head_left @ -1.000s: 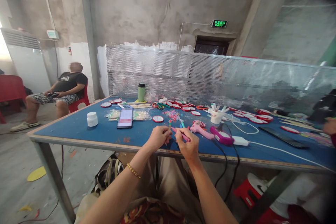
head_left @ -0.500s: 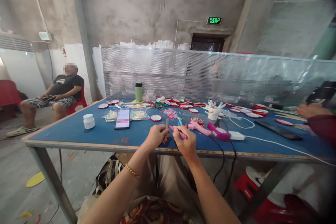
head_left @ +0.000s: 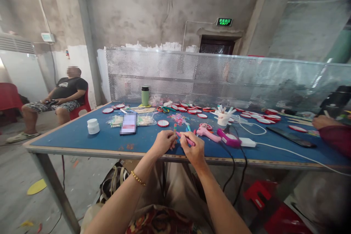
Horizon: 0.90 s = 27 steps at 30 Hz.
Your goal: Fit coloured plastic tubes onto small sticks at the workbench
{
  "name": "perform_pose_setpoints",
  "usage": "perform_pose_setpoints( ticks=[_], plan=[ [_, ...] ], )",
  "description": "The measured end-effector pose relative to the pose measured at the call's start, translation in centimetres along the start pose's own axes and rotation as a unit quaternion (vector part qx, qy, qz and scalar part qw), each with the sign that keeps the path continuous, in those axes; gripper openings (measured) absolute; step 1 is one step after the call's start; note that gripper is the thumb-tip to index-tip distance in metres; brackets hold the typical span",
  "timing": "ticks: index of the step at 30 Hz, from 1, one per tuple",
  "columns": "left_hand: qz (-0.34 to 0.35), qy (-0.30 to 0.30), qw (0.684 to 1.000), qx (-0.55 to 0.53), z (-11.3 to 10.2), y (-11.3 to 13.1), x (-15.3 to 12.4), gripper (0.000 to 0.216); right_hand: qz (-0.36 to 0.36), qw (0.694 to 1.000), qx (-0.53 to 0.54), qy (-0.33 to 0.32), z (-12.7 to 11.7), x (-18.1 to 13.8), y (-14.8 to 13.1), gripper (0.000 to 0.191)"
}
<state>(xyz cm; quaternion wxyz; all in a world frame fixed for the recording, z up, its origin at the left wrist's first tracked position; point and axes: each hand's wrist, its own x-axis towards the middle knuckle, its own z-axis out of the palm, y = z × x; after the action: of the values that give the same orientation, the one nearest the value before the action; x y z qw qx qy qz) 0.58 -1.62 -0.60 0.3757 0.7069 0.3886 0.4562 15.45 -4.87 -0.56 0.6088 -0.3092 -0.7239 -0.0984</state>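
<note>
Pinched upright in my left hand (head_left: 163, 143) is a small wooden stick (head_left: 175, 127) with green and reddish bands near its top. My right hand (head_left: 195, 150) grips a pink marker pen (head_left: 189, 140), whose tip meets or nearly meets the stick; contact is too small to make out. Both hands are at the table's front edge. Just beyond them lie a red-rimmed round disc (head_left: 163, 123) and a pile of small colourful bits (head_left: 178, 119). A pink glue gun (head_left: 208, 134) rests right of my right hand, beside a purple device (head_left: 228, 138).
A phone (head_left: 128, 124) lies on bagged wooden sticks (head_left: 146, 120). At left stands a white bottle (head_left: 93, 127), farther back a green flask (head_left: 145, 97). A white cup (head_left: 223, 119) holds pens. Cables cross the right side, near a co-worker's hand (head_left: 326, 121). Another person sits at left.
My hands keep nearly the same pose, with the stick and marker still held. At right, the co-worker's hand and sleeve have shifted slightly.
</note>
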Motion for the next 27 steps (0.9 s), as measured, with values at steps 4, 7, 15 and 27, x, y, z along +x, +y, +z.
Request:
perform_pose_setpoints(
  ticks=[4, 7, 15, 27],
  plan=[
    [0.000, 0.000, 1.000, 0.001, -0.03, 0.07, -0.09, 0.028, -0.005, 1.000, 0.006, -0.008, 0.05, 0.07, -0.01, 0.018],
    [0.000, 0.002, 1.000, 0.007, -0.03, -0.01, -0.10, 0.028, -0.002, 1.000, 0.003, -0.005, 0.02, 0.12, -0.10, 0.018],
    [0.013, 0.004, 1.000, 0.017, -0.04, -0.13, -0.02, 0.026, -0.006, 1.000, 0.006, -0.013, 0.06, 0.06, 0.11, 0.018],
    [0.007, 0.006, 1.000, 0.023, -0.05, -0.18, 0.03, 0.028, 0.015, 1.000, -0.004, -0.005, -0.10, -0.01, 0.00, 0.020]
  ],
)
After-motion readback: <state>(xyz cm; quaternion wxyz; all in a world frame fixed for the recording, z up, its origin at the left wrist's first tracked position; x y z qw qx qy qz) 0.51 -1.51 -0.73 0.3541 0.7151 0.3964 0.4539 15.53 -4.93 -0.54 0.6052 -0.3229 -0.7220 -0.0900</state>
